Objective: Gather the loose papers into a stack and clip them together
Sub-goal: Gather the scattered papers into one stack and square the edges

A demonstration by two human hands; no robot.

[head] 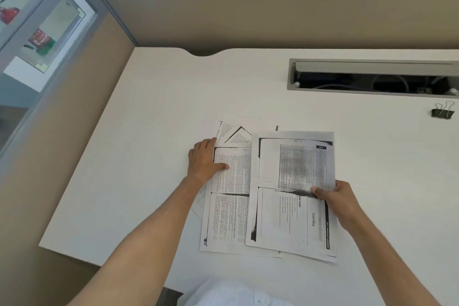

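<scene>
Several printed sheets lie overlapping on the white desk (pixel 149 131). The top sheet (pixel 285 206) sits on the right of the pile, and my right hand (pixel 337 201) pinches its right edge, thumb on top. My left hand (pixel 203 159) lies flat on the left edge of the papers underneath (pixel 231 218), thumb resting on the print. More sheet corners (pixel 236 134) fan out behind the left hand. A black binder clip (pixel 443 112) lies on the desk at the far right, well apart from both hands.
A grey cable slot (pixel 372 77) with its flap open runs along the back right of the desk. Tan partition walls enclose the desk at the back and left. The desk's front left edge runs diagonally near my left forearm.
</scene>
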